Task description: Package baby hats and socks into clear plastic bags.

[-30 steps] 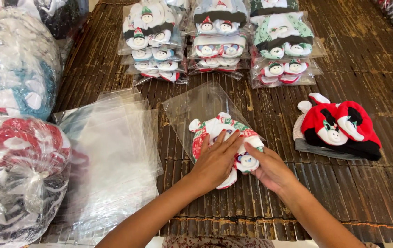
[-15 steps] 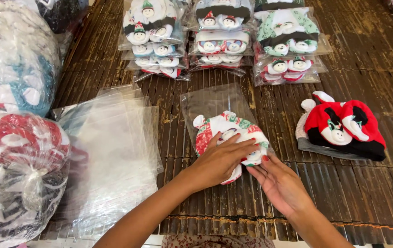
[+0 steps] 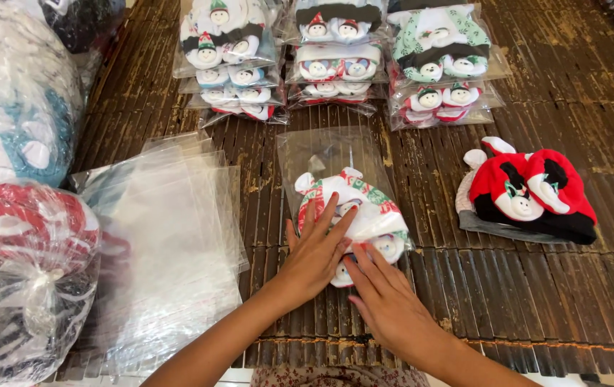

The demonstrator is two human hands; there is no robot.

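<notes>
head view, snowman hats [image 3: 364, 208] in clear bag [image 3: 328, 154]

A loose stack of empty clear plastic bags [image 3: 170, 236] lies at the near left on the dark slatted bamboo tabletop [image 3: 572, 301]. Far across it stand three piles of bagged snowman hats [image 3: 339, 61]. To the right lies an unbagged red-and-black snowman hat [image 3: 529, 193]. Big tied bags of hats [image 3: 20, 272] crowd the left edge.

Both hands are pressing flat on a snowman hat [image 3: 364, 204] lying partly inside a clear bag [image 3: 325, 154] on the slatted table [image 3: 572, 301]: left hand [image 3: 314, 254] spreading over its middle, right hand [image 3: 386, 301] touching its lower edge. Empty bags [image 3: 170, 236] are lying left, red hats [image 3: 529, 193] right, packed stacks [image 3: 335, 57] beyond
</notes>
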